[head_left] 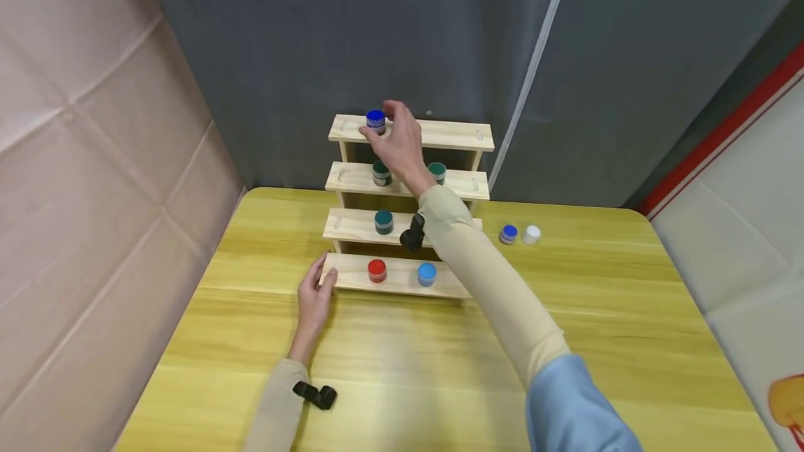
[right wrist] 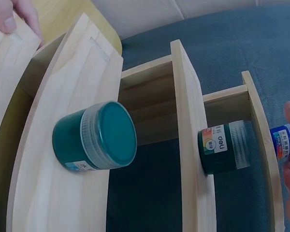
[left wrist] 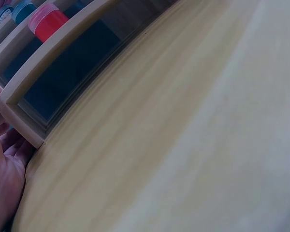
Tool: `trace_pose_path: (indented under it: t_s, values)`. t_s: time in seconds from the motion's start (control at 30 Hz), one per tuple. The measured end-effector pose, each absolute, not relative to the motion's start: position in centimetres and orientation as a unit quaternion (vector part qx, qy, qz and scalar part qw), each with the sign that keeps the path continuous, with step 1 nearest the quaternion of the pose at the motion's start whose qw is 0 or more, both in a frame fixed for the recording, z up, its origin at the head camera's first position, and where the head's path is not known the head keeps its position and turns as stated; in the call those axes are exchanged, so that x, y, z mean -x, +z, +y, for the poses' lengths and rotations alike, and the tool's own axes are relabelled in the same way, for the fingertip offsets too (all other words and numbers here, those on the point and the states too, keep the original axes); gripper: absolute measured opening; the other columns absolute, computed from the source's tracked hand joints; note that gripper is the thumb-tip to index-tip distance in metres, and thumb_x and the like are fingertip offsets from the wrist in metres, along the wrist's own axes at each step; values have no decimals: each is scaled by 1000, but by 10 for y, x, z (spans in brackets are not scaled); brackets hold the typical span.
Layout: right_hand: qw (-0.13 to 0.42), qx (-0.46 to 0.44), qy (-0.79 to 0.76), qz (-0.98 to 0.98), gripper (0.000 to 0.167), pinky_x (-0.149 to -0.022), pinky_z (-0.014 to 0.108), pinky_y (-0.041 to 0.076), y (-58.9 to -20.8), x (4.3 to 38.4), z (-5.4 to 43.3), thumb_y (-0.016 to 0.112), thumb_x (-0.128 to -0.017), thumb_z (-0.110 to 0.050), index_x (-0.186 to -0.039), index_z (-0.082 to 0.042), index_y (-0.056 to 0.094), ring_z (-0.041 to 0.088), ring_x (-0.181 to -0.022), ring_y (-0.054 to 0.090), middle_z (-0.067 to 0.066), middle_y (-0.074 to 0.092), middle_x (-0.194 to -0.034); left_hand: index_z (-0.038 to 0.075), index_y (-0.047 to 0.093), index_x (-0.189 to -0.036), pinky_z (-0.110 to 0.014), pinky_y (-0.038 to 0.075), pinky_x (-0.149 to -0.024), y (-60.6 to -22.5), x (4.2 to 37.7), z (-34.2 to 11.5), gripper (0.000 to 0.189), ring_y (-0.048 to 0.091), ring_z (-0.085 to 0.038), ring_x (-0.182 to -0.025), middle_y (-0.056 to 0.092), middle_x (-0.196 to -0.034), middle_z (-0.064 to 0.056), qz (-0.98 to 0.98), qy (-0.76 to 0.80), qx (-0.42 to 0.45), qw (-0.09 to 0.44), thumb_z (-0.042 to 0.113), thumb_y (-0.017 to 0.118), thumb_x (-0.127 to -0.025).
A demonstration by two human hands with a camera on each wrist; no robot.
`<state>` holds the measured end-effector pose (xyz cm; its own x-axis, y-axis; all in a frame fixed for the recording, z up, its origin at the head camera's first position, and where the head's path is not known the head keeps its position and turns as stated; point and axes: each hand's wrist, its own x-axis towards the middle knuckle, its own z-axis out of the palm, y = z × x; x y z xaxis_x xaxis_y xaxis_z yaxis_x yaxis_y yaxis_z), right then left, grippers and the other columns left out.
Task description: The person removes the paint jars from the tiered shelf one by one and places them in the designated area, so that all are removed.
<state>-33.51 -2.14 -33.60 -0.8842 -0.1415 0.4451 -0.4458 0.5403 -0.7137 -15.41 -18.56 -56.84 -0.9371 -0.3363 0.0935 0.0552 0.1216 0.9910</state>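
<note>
A stepped wooden rack (head_left: 455,134) with four tiers stands on the table. My right hand (head_left: 403,148) reaches up to its top tier and pinches a dark blue paint jar (head_left: 375,121) between thumb and fingers. The jar's printed label shows in the right wrist view, with the base right at the top board. Down at the lowest tier, my left hand (head_left: 314,298) grips the rack's left end, thumb over the board. Green jars (head_left: 381,174) (head_left: 436,171) sit on the second tier and a teal jar (head_left: 384,222) on the third. The bottom board bears a red jar (head_left: 377,270) and a light blue jar (head_left: 426,273).
Right of the rack, another dark blue jar (head_left: 508,234) and a white jar (head_left: 531,234) stand on the wooden table (head_left: 603,312). A dark grey curtain (head_left: 326,33) hangs close behind the rack. Pale panels flank the table on both sides.
</note>
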Motion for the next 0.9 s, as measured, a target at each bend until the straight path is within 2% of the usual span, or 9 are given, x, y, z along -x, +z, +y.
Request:
trace_pose_path:
  t_s: [0.03,0.13,0.23,0.37,0.47,0.57,0.7,0.73,0.9]
  values:
    - [168,-171,448,-862,61,-111,33,46,-336,336,-22,74,-93,-30,-140,0,49,24,-127,56,14,59,-137,8,51,-148,-13,38,-47,-568,154,-185,47,57,6,-84,47,-156,-14,-734,-655,-96,150,16,59,-102]
    - [170,-170,443,-864,57,-108,32,47,-336,338,-23,73,-94,-28,-138,0,50,25,-123,58,15,60,-134,8,51,-148,-13,38,-49,-567,154,-185,47,58,4,-105,48,-155,-13,-736,-653,-99,147,16,59,-102]
    - [171,-165,437,-868,51,-107,33,47,-336,338,-24,70,-97,-24,-137,1,51,26,-120,59,15,61,-132,9,51,-148,-14,38,-48,-567,153,-185,47,59,1,-83,51,-153,-14,-734,-655,-99,146,15,59,-102]
    - [167,-160,426,-875,45,-106,33,48,-336,338,-22,66,-99,-22,-136,0,53,26,-118,60,16,62,-130,6,50,-148,-14,38,-47,-559,149,-183,48,41,-1,-53,51,-152,-17,-729,-663,-98,136,14,59,-102]
    - [170,-160,422,-876,44,-104,33,49,-335,338,-20,66,-99,-23,-134,0,54,25,-116,61,15,63,-128,1,48,-148,-15,40,-49,-542,145,-180,49,47,1,-59,49,-153,-20,-728,-668,-95,124,12,58,-102]
    - [176,-165,420,-875,43,-104,32,50,-335,338,-18,67,-99,-23,-133,0,55,25,-115,61,15,63,-126,-3,47,-148,-16,43,-51,-530,141,-177,49,56,5,-78,49,-152,-21,-732,-665,-90,121,10,58,-102]
    - [189,-169,423,-870,41,-103,32,50,-335,336,-12,68,-98,-22,-131,-1,56,25,-114,61,15,64,-123,-3,47,-148,-16,44,-53,-533,142,-178,49,57,8,-87,47,-153,-21,-737,-659,-92,119,10,58,-102]
    - [195,-169,424,-868,40,-102,31,50,-335,336,-10,68,-98,-21,-130,0,57,26,-113,61,16,64,-122,-2,47,-148,-15,43,-52,-537,144,-178,49,55,6,-80,47,-154,-21,-736,-660,-92,119,10,58,-102]
    - [223,-169,436,-855,38,-101,32,50,-334,336,1,68,-97,-18,-128,1,57,27,-111,61,17,65,-120,4,49,-149,-14,41,-51,-562,154,-182,50,56,7,-81,48,-154,-18,-727,-668,-96,123,14,60,-101]
